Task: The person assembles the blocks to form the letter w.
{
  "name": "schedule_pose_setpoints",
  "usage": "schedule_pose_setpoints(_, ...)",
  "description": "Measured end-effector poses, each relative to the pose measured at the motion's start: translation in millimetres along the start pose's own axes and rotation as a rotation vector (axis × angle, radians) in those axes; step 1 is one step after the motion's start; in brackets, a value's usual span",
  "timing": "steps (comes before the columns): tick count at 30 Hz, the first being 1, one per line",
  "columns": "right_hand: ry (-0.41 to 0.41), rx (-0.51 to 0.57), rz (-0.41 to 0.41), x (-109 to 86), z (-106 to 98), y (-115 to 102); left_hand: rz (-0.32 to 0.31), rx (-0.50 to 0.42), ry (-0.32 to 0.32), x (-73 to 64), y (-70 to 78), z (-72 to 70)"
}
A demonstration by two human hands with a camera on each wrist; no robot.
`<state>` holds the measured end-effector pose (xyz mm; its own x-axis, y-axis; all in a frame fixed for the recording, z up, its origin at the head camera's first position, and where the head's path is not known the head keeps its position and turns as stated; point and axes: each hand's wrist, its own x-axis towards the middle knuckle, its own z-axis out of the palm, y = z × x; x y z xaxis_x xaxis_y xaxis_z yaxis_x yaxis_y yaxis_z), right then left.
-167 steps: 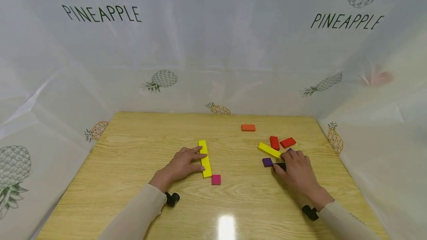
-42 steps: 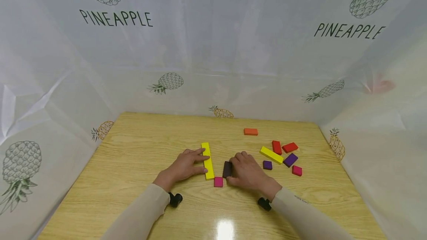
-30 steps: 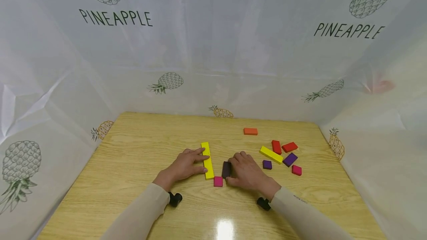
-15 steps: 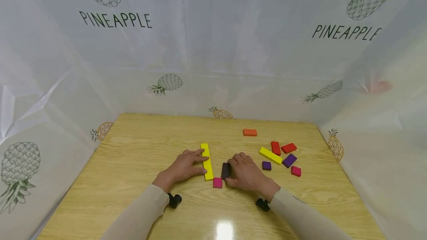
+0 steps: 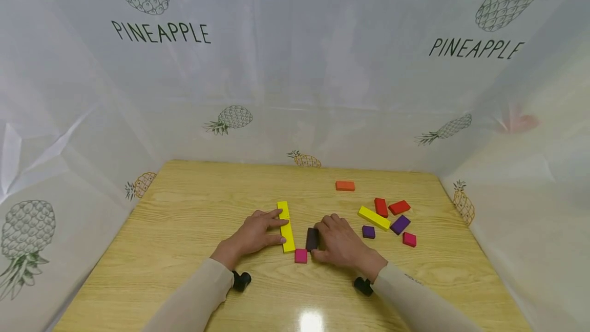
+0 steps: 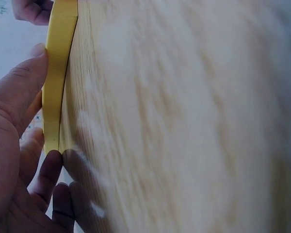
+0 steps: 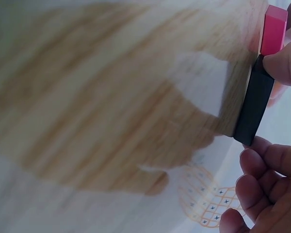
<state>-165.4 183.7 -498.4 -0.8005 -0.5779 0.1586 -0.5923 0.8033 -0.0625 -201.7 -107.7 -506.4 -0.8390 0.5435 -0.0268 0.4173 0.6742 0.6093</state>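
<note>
My left hand (image 5: 274,226) lies flat on the wooden table (image 5: 184,229), its straight index finger and thumb touching the left side of a long yellow bar (image 5: 286,225). The left wrist view shows that yellow bar (image 6: 58,82) on edge against my left hand (image 6: 26,111). My right hand (image 5: 325,240) pinches a dark brown block (image 5: 312,239) just right of the bar. In the right wrist view the thumb (image 7: 283,63) presses on the dark block (image 7: 254,107). A small pink block (image 5: 300,255) lies at the bar's near end, close to the dark block.
Loose blocks lie at the right: a second yellow bar (image 5: 374,218), two red blocks (image 5: 380,207) (image 5: 399,207), two purple ones (image 5: 399,224) (image 5: 368,231) and a pink one (image 5: 408,239). An orange block (image 5: 344,186) sits farther back. White pineapple-print sheets wall in the table.
My right hand carried the dark block from the right-hand cluster to beside the yellow bar; over the last second it has barely shifted. My left hand has stayed on the bar.
</note>
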Motion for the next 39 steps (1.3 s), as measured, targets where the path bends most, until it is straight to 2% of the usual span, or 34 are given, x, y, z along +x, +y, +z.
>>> schedule_pose_setpoints(10, -0.011, 0.022, 0.007, 0.2, -1.4, -0.1, -0.008, -0.003, 0.001, 1.0, -1.8, 1.4)
schedule_pose_setpoints(16, -0.024, 0.035, 0.018, -0.3, -2.7, -0.5, 0.015, -0.013, -0.002, -0.1, 0.5, 0.8)
schedule_pose_setpoints(25, -0.019, 0.026, 0.013, 1.0, -2.3, -0.2, -0.004, -0.016, 0.001, -0.5, -0.3, -0.3)
schedule_pose_setpoints(39, -0.002, 0.019, 0.016, 2.3, -4.4, 3.9, 0.022, -0.024, 0.005, 0.6, -2.5, 0.2)
